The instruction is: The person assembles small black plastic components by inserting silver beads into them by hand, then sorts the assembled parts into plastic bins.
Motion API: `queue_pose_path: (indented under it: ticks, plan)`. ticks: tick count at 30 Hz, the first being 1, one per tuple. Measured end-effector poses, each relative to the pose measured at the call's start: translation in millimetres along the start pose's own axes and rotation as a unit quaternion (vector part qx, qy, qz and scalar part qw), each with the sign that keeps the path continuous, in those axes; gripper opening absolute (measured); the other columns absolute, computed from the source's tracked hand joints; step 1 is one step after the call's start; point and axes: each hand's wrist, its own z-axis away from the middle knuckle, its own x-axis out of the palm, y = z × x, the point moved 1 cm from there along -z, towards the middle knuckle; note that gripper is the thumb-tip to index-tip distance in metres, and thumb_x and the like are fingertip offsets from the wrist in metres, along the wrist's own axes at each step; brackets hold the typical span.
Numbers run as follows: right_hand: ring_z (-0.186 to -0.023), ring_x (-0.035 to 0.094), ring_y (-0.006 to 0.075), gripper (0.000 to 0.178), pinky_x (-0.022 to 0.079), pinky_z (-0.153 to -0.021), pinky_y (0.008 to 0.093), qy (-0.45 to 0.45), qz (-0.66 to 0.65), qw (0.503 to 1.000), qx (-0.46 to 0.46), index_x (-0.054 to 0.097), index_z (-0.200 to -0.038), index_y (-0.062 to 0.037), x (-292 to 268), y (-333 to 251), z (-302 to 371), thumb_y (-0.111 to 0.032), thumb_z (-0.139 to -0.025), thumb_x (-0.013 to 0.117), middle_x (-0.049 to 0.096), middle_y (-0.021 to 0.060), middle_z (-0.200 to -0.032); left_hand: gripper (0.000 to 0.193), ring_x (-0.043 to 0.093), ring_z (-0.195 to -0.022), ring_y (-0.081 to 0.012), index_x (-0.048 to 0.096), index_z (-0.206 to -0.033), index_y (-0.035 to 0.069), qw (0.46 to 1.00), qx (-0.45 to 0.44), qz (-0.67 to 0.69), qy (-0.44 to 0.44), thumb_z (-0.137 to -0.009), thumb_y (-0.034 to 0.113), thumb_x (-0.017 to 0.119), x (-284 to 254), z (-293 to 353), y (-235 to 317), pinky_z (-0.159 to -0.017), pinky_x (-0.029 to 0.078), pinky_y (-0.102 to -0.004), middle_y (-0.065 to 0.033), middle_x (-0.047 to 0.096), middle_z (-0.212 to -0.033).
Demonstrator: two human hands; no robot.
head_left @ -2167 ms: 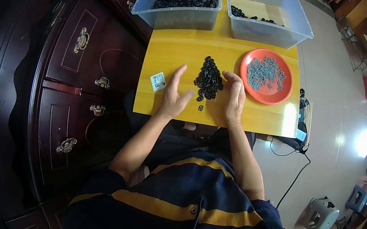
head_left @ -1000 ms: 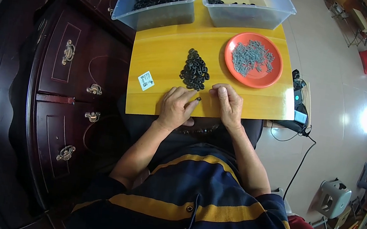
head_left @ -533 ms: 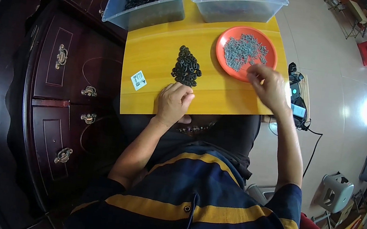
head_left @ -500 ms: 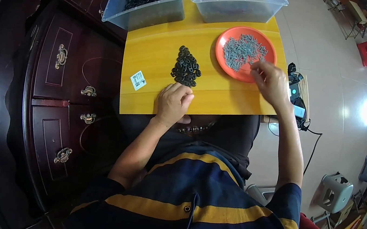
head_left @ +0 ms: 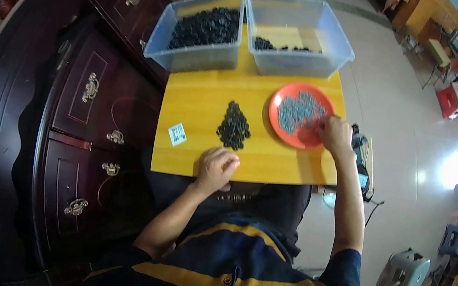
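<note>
My left hand (head_left: 217,169) rests at the yellow board's near edge, fingers curled closed; whatever they hold is hidden. Just beyond it lies a loose pile of small black oval parts (head_left: 234,127), each with holes. On the right, my right hand (head_left: 335,136) reaches over the rim of a round orange-red plate (head_left: 301,144), its fingers drawn together in a pinch. Too little shows at the fingertips to tell what is between them. Many small grey screw-like pieces (head_left: 299,113) are spread across the plate, next to those fingertips.
Two clear plastic bins stand at the board's far end: the left bin (head_left: 193,63) heaped with black parts, the right bin (head_left: 292,69) holding a few. A white label (head_left: 177,134) lies on the board (head_left: 200,98). Dark wooden drawers (head_left: 102,90) flank the left; cables and devices (head_left: 363,168) sit right.
The whole view has shifted, so the board and bins appear lower and more of the far side shows. My right hand has stayed at the plate's right side, its fingertips closer to the rim.
</note>
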Motion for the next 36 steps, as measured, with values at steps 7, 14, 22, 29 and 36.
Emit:
queue_pose_path:
  ticks: [7, 14, 22, 29, 36]
  plan:
    - [-0.08, 0.069, 0.0354, 0.017, 0.056, -0.07, 0.0477, -0.031, 0.04, 0.997, -0.053, 0.071, -0.079, -0.0101, 6.3, 2.5, -7.7, -0.026, -0.081, 0.065, 0.07, 0.0156, -0.086, 0.009, 0.062, -0.074, -0.029, 0.064, -0.079, 0.007, 1.0, 0.004, 0.013, 0.01, -0.077, 0.01, 0.073, -1.6, 4.9, 4.2, -0.068, 0.048, -0.0406, -0.007, 0.064, -0.077]
    - [-0.08, 0.068, 0.0369, 0.017, 0.054, -0.07, 0.0495, -0.087, 0.097, 0.986, -0.106, 0.069, -0.085, -0.0095, 9.6, 7.6, -23.1, -0.024, -0.081, 0.062, 0.069, 0.0168, -0.083, 0.009, 0.062, -0.067, -0.0242, 0.065, -0.079, 0.005, 0.999, 0.027, 0.004, 0.03, -0.077, 0.007, 0.073, -0.5, 2.1, 0.6, -0.064, 0.048, -0.0367, -0.0065, 0.063, -0.075]
    - [-0.074, 0.066, 0.0426, 0.015, 0.052, -0.067, 0.0538, 0.05, -0.076, 0.992, -0.082, 0.059, -0.088, -0.0035, -37.6, -17.0, -19.9, -0.018, -0.086, 0.057, 0.067, 0.0223, -0.078, 0.011, 0.061, -0.066, -0.0256, 0.059, -0.08, 0.007, 0.997, -0.005, 0.049, 0.053, -0.079, 0.005, 0.069, -0.9, 3.3, 1.0, -0.062, 0.049, -0.0369, -0.0066, 0.06, -0.074]
    - [-0.073, 0.066, 0.0405, 0.012, 0.052, -0.066, 0.0503, 0.038, -0.089, 0.991, -0.096, 0.06, -0.089, -0.0056, -31.4, -14.3, -10.8, -0.016, -0.083, 0.06, 0.067, 0.0189, -0.077, 0.009, 0.062, -0.066, -0.026, 0.059, -0.082, 0.005, 0.996, -0.032, 0.07, 0.048, -0.079, 0.003, 0.068, 0.7, 5.5, -1.0, -0.062, 0.05, -0.0365, -0.0075, 0.061, -0.073]
    - [-0.057, 0.057, 0.0105, 0.009, 0.046, -0.056, 0.0264, 0.12, -0.323, 0.932, -0.113, 0.057, -0.085, -0.0032, -40.0, -38.8, 18.0, -0.005, -0.084, 0.065, 0.059, 0.0043, -0.065, 0.008, 0.061, -0.063, -0.0197, 0.066, -0.089, 0.003, 0.987, -0.08, 0.128, 0.062, -0.082, 0.001, 0.065, 2.1, 2.6, -5.3, -0.058, 0.048, -0.03, -0.0088, 0.063, -0.076]
